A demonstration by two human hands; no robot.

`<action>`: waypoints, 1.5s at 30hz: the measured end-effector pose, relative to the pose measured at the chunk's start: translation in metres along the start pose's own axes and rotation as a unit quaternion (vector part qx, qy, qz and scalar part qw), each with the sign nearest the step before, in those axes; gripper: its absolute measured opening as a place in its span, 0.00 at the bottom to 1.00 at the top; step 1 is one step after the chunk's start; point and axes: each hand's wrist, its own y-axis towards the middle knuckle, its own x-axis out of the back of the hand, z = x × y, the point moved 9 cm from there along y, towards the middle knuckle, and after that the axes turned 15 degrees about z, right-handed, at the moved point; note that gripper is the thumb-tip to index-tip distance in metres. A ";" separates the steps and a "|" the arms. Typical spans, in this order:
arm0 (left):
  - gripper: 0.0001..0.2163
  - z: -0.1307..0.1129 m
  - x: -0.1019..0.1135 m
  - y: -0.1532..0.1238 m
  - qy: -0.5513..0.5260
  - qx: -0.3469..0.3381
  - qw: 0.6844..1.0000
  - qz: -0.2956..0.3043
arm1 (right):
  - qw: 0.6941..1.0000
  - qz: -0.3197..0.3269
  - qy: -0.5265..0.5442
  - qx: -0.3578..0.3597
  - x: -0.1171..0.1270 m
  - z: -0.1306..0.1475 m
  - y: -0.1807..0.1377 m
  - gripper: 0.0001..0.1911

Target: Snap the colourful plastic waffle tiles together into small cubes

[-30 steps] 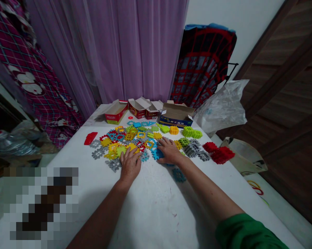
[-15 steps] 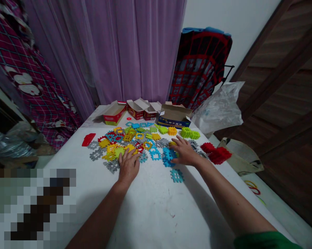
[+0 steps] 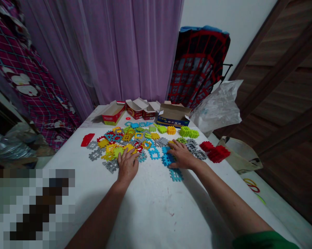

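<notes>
Plastic interlocking tiles in several colours lie heaped across the white table. My left hand (image 3: 128, 165) rests with fingers spread at the near edge of the heap, by a yellow tile (image 3: 130, 148) and a grey tile (image 3: 110, 166). My right hand (image 3: 181, 156) is spread over a stack of blue tiles (image 3: 167, 158), its fingers touching or just above them. Just in front of that hand a lighter blue tile (image 3: 176, 175) lies flat. Beyond the right fingers are a green tile (image 3: 182, 140) and grey tiles (image 3: 194, 148).
Red tiles (image 3: 218, 153) are stacked at the right edge. Green stacks (image 3: 189, 131) and a yellow stack (image 3: 171, 130) stand farther back. Open boxes, one blue (image 3: 172, 121) and one red (image 3: 114, 114), line the far edge. A red piece (image 3: 87, 139) lies at left.
My right hand has moved slightly nearer and lower over the blue stack, uncovering the green tile and grey tiles behind it. My left hand has barely moved.
</notes>
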 end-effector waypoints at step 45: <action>0.14 0.001 -0.001 0.000 0.000 -0.002 1.000 -0.001 | 1.000 -0.026 -0.006 -0.003 0.022 -0.001 -0.005 0.33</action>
